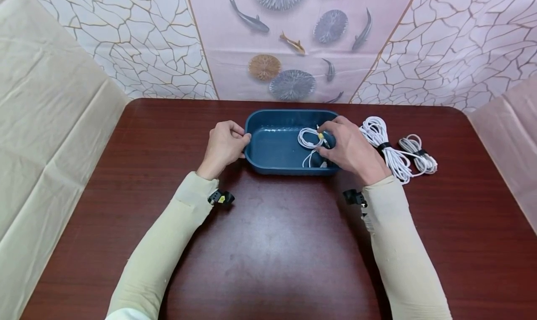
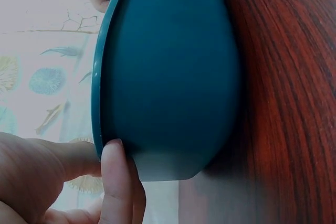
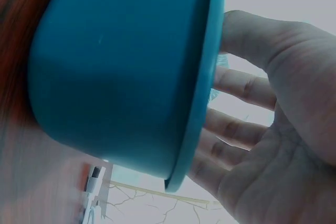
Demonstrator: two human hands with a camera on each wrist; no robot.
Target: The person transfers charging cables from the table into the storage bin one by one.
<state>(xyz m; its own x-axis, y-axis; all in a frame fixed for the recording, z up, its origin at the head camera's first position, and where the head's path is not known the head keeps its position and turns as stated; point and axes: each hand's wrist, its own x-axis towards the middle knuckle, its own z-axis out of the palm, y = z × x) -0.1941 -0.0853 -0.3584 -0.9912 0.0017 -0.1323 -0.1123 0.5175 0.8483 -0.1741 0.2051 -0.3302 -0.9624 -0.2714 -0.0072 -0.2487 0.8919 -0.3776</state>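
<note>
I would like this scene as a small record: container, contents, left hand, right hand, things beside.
container: blue tub on wooden table
contents: coiled white cable with yellow tie; dark item, partly hidden
left hand: pinches left rim
right hand: over right side, fingers inside; grip unclear
beside, right: large white cable bundle, smaller bundle

A blue plastic bin (image 1: pixel 272 147), glossy inside, rests on a polished wood-grain tabletop (image 1: pixel 268 250). Right of the bin lie smooth plastic-sheathed cables (image 1: pixel 393 160); behind it hangs a creased, cloth-like backdrop (image 1: pixel 302 61).
</note>
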